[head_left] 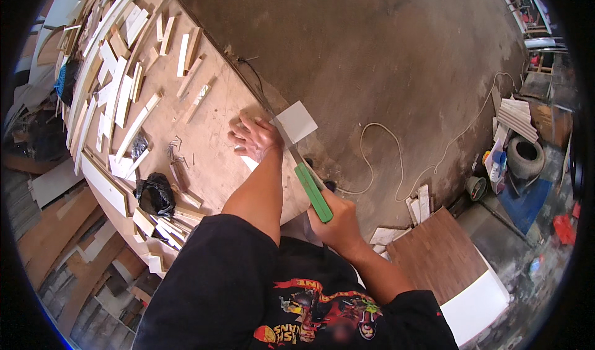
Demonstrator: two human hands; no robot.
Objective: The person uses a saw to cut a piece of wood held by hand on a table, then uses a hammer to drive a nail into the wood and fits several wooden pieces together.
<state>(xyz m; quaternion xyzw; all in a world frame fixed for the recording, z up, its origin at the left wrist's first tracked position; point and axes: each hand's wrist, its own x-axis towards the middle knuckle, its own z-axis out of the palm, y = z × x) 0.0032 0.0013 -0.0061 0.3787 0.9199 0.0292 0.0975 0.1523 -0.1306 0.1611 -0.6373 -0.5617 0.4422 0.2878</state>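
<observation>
My right hand is closed round the green handle of a handsaw. The saw's narrow blade points away from me along the workbench edge, up to a flat white board piece. That piece juts out past the bench edge, over the floor. My left hand rests on the bench just left of it, fingers spread and bent, pressing down. A bit of white shows beneath that hand; whether it belongs to the same board is hidden by my wrist.
Many white and bare wood strips lie across the left of the wooden workbench. A black plastic bag and loose nails sit nearer. On the floor at right are a pale cord, a brown panel and a tire.
</observation>
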